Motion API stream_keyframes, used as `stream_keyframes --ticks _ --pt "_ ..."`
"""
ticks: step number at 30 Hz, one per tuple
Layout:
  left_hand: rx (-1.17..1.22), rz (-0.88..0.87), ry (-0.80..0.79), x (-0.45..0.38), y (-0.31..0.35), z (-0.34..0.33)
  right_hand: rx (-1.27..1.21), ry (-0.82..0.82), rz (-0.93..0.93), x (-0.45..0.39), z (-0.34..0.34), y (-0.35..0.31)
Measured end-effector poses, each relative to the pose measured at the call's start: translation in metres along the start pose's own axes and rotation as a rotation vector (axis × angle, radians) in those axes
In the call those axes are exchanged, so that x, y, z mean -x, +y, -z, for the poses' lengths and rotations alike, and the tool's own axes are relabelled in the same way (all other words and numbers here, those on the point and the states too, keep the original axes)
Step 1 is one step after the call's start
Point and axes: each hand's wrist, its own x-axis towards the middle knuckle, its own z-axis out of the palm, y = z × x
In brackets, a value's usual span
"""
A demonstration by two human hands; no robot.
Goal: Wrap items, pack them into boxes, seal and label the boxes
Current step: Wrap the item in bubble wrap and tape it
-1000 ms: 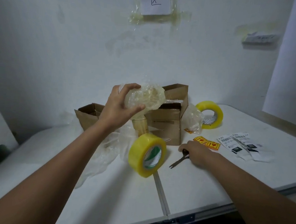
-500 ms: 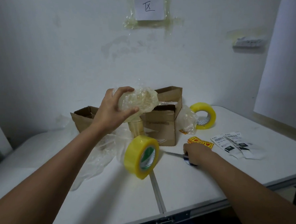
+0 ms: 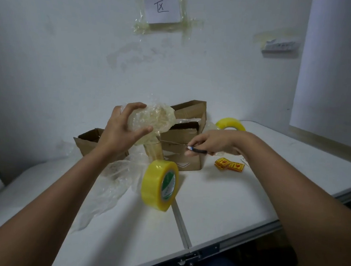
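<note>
Head view: the left hand (image 3: 122, 132) is raised above the white table (image 3: 228, 199), fingers and thumb curled around a bundle wrapped in clear bubble film (image 3: 152, 121). A strip of yellowish tape (image 3: 153, 150) runs down from the bundle to a yellow tape roll (image 3: 159, 184), which hangs on edge just above or on the tabletop near the table's centre seam; which of the two cannot be told. The right hand (image 3: 213, 141) is lifted in front of an open cardboard box (image 3: 185, 137), pinching scissors (image 3: 197, 150) with dark handles, their pale tip pointing left toward the tape strip. A second open cardboard box (image 3: 89, 141) sits behind the left forearm, and loose clear plastic film (image 3: 109, 182) lies on the table beneath it. A second yellow tape roll (image 3: 230, 124) stands behind the right wrist, and red-and-yellow stickers (image 3: 229, 164) lie on the table just right of the front box.
</note>
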Motion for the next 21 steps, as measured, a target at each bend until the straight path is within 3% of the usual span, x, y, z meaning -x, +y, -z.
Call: stream_keyframes --ticks 5,8,11,21 --pt "-0.016 -0.019 -0.012 -0.002 -0.002 0.001 0.152 -0.004 0.005 -0.003 0.013 -0.015" --pt "-0.012 -0.015 -0.009 -0.003 -0.005 0.001 0.218 0.097 -0.043 -0.006 0.021 -0.011" --pt "-0.013 -0.018 -0.012 -0.005 -0.009 0.001 0.241 0.055 -0.064 -0.006 0.020 -0.007" --pt "-0.008 -0.020 -0.006 -0.007 -0.006 -0.004 0.297 0.045 0.053 -0.013 -0.005 -0.025"
